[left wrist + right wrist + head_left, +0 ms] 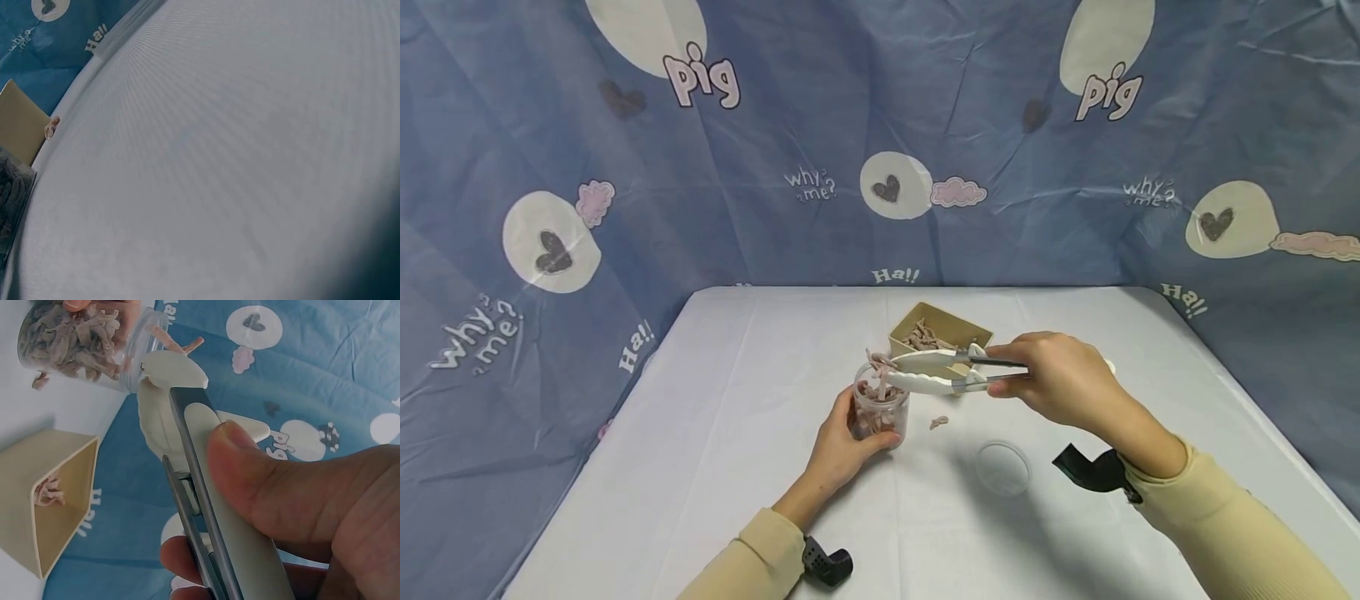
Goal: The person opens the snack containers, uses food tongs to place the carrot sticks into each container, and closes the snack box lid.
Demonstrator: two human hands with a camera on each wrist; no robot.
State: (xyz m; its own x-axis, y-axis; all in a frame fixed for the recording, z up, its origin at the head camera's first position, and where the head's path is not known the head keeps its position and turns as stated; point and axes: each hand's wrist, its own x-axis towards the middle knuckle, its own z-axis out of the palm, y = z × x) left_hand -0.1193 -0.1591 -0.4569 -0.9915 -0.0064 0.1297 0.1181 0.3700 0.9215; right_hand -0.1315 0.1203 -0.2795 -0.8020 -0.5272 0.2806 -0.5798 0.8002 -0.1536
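My left hand (pixel 838 450) grips a clear jar (pixel 891 423) around its side, tilting the open mouth slightly. Pinkish-brown dried strips (pixel 75 340) fill much of it. In my right hand (pixel 1063 379) are tongs (pixel 925 360) with white scalloped tips and metal arms, the thumb (pixel 240 469) pressing one handle. Those tips are at the jar's mouth, with a few strips (pixel 881 363) sticking out beside them. Behind the jar, a beige box (pixel 953 320) holds more strips (pixel 925 335). The left wrist view catches only the jar's edge (pixel 14 200) and the box's side (pixel 22 125).
A round clear lid (pixel 1003 468) lies on the white-covered table (pixel 760 400), right of the jar. One loose strip (pixel 939 422) rests between jar and lid. Blue printed cloth (pixel 820 100) hangs behind the table. Black wrist mounts (pixel 827 565) stick out at both sleeves.
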